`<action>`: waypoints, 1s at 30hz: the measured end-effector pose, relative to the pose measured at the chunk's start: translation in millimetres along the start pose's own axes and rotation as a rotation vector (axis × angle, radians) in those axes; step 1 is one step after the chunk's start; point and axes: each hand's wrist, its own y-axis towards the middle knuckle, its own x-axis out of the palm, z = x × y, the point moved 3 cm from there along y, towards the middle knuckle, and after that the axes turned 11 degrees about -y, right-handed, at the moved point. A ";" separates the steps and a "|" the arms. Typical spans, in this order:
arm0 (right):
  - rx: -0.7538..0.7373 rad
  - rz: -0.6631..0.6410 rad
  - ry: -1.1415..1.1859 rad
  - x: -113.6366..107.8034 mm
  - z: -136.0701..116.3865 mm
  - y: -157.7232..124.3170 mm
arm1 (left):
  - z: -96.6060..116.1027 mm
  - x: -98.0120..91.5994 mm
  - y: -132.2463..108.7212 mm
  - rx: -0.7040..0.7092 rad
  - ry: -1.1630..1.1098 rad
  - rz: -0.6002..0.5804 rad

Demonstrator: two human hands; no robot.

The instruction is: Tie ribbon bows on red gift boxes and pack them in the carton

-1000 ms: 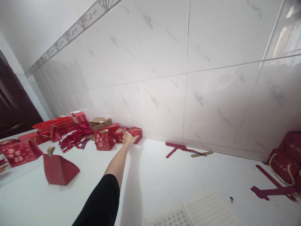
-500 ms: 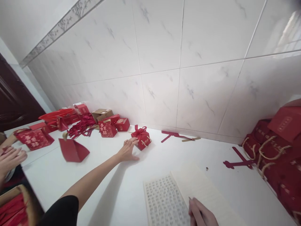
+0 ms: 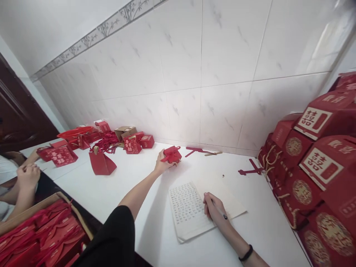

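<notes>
My left hand reaches across the white table and grips a small red gift box from its left side. The box is tipped, with its ribbon bow towards me. In my right hand is a pen; that hand rests on an open notebook. Rows of handwriting fill the notebook's left page, while the right page looks blank. Left of my left hand stands a red box with a loop on top.
Red boxes and bags are stacked along the right side. Several small boxes, ribbons and a red basin sit at the left back. A carton holds red packages. Another person's hands are at the left.
My left hand has closed on the gift box and tilted it. My view has shifted right and back, showing more of the notebook, my right arm and the stacked boxes.
</notes>
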 end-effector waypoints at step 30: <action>0.155 -0.014 -0.311 -23.3 -17.6 -19.0 | 9.6 -327.0 -389.4 -0.639 -0.134 0.767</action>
